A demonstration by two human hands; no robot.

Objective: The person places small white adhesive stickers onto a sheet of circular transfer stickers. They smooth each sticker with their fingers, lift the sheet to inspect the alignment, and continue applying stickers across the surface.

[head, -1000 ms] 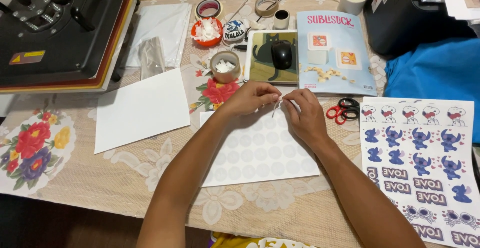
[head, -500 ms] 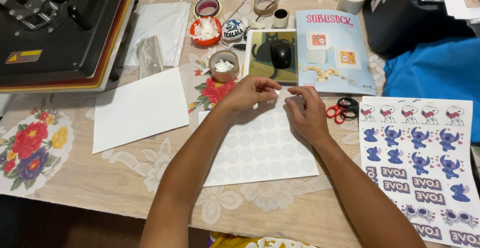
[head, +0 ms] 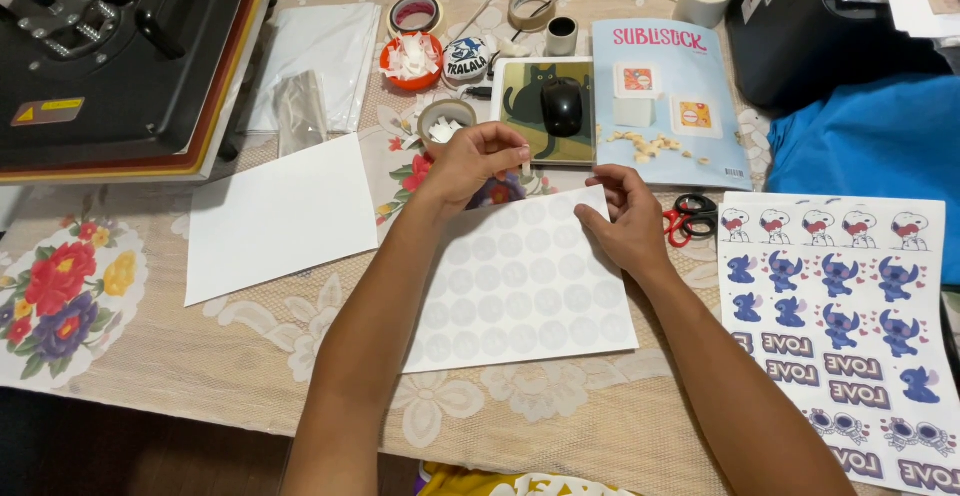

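A white sheet of round die-cut stickers (head: 520,291) lies flat on the table in front of me. My left hand (head: 478,161) hovers over the sheet's top edge with its fingers curled, and its fingertips pinch what looks like a small white scrap. It is just below a small round holder (head: 444,121) filled with white scraps. My right hand (head: 625,224) rests on the sheet's top right corner, fingers spread and holding nothing.
A blank white sheet (head: 280,216) lies to the left, below a black heat press (head: 110,46). To the right lie red-handled scissors (head: 690,218) and a printed cartoon sticker sheet (head: 840,326). Behind are a mouse on a pad (head: 561,106), a blue packet (head: 670,101), an orange bowl (head: 412,59) and tape rolls.
My hands were together at the sheet's top edge. The left hand has lifted away toward the scrap holder, and the right hand has stayed on the sheet.
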